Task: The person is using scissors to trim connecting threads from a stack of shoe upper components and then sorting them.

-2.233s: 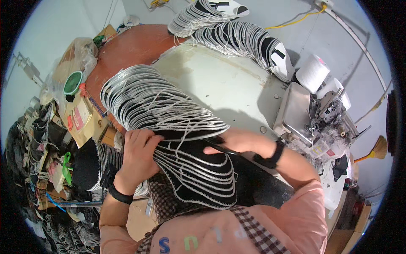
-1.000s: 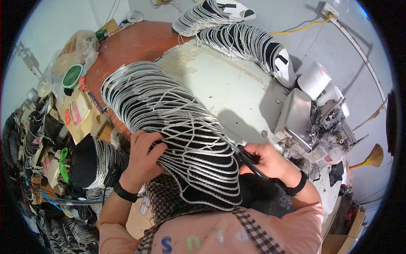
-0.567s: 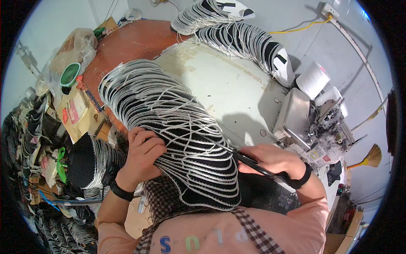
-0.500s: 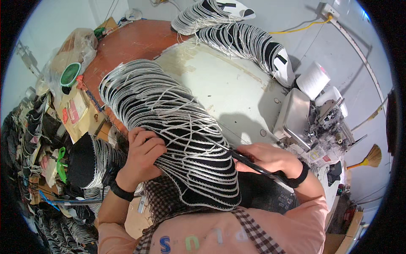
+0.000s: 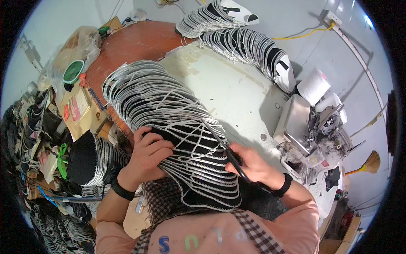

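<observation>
A long overlapping row of black insole-shaped pieces (image 5: pixel 207 178) with white stitched edges spreads from the table down to my lap. Loose white threads cross between the pieces. My left hand (image 5: pixel 150 154) grips the left edge of the row, its fingers bent over the pieces and the thumb partly hidden. In my right hand (image 5: pixel 253 166) is a pair of black-handled scissors (image 5: pixel 235 161). Their slim blades point up and left, lying among the threads along the row's right edge. How far the blades are parted cannot be made out.
Two similar rows of pieces (image 5: pixel 243 48) lie at the table's far side. At right stand a sewing machine (image 5: pixel 294 122) and white thread cones (image 5: pixel 314 86). A green basket (image 5: pixel 73 71) and another black-and-white bundle (image 5: pixel 86 158) are at left. A broom (image 5: pixel 368 163) hangs far right.
My right hand has moved a little left with the scissors, whose blades now point more steeply up along the row. My left hand has shifted slightly right, still gripping the pieces.
</observation>
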Demonstrator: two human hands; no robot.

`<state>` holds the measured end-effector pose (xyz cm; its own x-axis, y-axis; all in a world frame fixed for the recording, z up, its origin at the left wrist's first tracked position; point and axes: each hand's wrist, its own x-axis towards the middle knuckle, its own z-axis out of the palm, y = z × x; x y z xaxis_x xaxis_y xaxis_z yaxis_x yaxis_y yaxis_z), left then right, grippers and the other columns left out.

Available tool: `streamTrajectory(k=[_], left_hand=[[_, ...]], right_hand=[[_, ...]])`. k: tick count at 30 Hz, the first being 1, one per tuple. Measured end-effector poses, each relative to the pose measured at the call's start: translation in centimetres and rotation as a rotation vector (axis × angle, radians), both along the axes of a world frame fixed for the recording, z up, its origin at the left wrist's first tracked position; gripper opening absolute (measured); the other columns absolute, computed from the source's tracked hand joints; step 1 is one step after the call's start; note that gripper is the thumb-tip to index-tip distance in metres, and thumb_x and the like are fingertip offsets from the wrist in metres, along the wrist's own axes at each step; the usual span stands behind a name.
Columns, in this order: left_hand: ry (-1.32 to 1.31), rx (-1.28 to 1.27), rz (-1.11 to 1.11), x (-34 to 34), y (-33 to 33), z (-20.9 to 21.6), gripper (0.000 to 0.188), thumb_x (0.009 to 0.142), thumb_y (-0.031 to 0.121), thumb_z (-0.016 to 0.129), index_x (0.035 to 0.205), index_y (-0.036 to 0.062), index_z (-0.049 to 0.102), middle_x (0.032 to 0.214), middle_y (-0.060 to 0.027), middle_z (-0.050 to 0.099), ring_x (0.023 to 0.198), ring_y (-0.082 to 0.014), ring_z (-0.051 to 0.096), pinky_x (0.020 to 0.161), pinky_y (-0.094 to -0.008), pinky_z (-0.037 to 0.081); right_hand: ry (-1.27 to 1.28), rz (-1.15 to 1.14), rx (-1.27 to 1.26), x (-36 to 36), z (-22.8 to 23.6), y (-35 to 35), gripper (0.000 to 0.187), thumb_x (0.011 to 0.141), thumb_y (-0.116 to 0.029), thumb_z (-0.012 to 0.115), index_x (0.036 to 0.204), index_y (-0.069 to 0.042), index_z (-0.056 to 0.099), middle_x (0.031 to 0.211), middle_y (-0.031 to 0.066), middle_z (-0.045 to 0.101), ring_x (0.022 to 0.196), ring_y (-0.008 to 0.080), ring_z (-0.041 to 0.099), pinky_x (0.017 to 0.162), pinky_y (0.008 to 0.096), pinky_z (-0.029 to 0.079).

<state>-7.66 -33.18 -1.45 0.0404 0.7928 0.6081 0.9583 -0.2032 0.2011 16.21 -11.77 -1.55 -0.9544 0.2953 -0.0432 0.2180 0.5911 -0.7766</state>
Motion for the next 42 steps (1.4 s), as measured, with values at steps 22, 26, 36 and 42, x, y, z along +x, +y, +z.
streamTrajectory(k=[22,26,36,42], left_hand=[[0.033,0.140,0.344,1.6,-1.0,-0.7,0.045,0.049,0.006,0.071,0.094,0.0120,0.067,0.116,-0.0102,0.060,0.108,-0.0299,0.056,0.095,-0.0485,0.039],[0.043,0.176,0.232,0.8,-1.1,-3.1,0.046,0.049,0.003,0.072,0.095,0.0078,0.066,0.111,-0.0101,0.059,0.109,-0.0317,0.056,0.096,-0.0530,0.040],[-0.080,0.112,0.121,0.9,-0.7,-2.8,0.049,0.047,-0.003,0.068,0.095,0.0067,0.065,0.100,-0.0085,0.058,0.120,-0.0358,0.054,0.110,-0.0635,0.026],[-0.135,0.053,0.058,0.7,-0.6,-1.3,0.045,0.045,-0.005,0.066,0.088,0.0074,0.063,0.093,-0.0073,0.056,0.123,-0.0354,0.051,0.113,-0.0648,0.020]], right_hand=[[0.120,-0.039,-0.190,0.7,1.5,0.8,0.037,0.087,-0.034,0.071,0.087,0.000,0.058,0.063,0.0055,0.053,0.060,0.0140,0.051,0.055,0.0325,0.041],[-0.101,0.182,-0.056,1.5,3.0,1.8,0.046,0.088,-0.046,0.068,0.093,-0.002,0.056,0.069,0.0154,0.056,0.061,0.0287,0.053,0.057,0.0379,0.043],[-0.291,0.326,-0.069,-0.9,5.9,0.9,0.065,0.091,-0.061,0.051,0.098,0.003,0.055,0.082,0.0269,0.059,0.078,0.0422,0.058,0.068,0.0444,0.045],[-0.422,0.374,0.004,-1.6,6.8,0.5,0.072,0.091,-0.066,0.045,0.094,0.005,0.058,0.081,0.0268,0.059,0.078,0.0413,0.059,0.068,0.0445,0.046]])
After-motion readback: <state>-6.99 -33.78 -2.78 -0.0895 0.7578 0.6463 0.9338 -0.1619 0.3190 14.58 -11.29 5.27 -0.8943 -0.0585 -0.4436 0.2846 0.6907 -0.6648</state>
